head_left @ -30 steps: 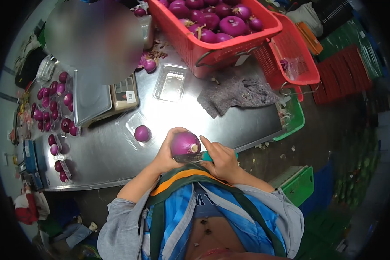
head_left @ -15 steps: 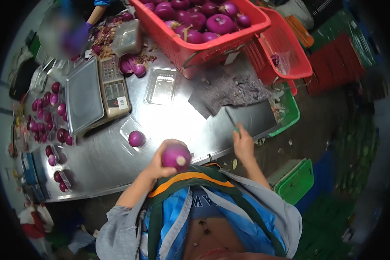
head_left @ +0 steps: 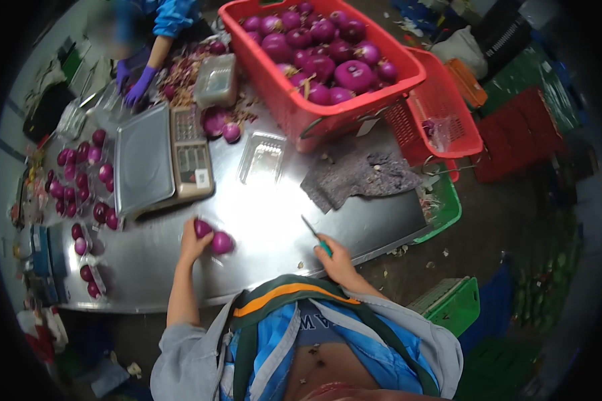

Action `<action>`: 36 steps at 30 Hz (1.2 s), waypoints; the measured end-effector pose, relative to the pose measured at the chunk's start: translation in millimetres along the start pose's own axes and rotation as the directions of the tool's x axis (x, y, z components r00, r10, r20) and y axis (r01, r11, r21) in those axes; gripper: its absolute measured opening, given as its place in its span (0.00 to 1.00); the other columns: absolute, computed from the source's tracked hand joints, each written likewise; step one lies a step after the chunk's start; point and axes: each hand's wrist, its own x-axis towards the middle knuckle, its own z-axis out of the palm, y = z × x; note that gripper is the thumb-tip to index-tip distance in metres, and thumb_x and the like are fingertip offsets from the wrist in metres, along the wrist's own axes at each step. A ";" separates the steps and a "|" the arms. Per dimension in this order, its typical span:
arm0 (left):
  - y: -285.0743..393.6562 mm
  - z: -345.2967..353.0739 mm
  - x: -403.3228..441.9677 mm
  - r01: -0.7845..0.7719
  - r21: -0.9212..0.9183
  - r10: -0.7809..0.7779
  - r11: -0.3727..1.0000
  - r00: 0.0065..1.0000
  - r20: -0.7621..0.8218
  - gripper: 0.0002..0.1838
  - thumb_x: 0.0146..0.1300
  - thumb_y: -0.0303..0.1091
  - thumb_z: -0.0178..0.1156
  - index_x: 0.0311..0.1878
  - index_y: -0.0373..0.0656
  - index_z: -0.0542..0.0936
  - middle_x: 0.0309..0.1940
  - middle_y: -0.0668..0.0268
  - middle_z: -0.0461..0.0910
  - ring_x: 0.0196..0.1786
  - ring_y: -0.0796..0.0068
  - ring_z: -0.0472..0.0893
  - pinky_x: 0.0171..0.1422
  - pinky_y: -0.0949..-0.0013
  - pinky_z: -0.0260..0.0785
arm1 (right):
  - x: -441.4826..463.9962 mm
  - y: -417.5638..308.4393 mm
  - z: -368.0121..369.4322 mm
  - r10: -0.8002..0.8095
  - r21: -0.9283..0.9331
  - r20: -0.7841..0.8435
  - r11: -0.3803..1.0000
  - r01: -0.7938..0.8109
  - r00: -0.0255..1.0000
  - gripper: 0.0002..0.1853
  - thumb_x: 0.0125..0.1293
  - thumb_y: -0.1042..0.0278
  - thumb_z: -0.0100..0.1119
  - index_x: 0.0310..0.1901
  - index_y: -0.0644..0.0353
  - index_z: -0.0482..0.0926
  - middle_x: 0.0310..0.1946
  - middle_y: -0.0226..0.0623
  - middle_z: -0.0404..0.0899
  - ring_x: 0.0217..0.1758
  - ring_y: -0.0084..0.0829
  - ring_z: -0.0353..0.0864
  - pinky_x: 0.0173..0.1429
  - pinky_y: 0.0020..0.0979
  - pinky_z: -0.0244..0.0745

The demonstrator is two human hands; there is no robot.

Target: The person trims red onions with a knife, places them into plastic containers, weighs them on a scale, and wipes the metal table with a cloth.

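Observation:
My left hand has its fingers around a purple onion, low over the metal table. Right beside it is a second purple onion. A clear plastic tray seems to lie beneath the two, mostly hidden by the hand and onions. In my right hand is a small knife with a green handle, its blade pointing up and left above the table near the front edge.
A scale stands left of centre, near packed onions. A clear tray and grey cloth lie behind my hands. A red crate of onions stands at the back. A co-worker's purple-gloved hands work at the back left.
My left hand has carried its onion left and forward, beside the other onion. My right hand has moved left with the knife. The co-worker's gloved hands have come further into view.

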 end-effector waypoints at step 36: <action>463.1 172.6 449.2 -0.636 0.194 0.511 0.746 0.735 0.446 0.46 0.42 0.45 0.71 0.63 0.36 0.63 0.54 0.46 0.72 0.58 0.53 0.72 0.63 0.61 0.63 | 36.7 112.4 -114.6 0.277 0.326 -0.267 0.927 -0.184 0.923 0.15 0.65 0.66 0.52 0.52 0.59 0.75 0.22 0.23 0.68 0.27 0.15 0.64 0.33 0.20 0.63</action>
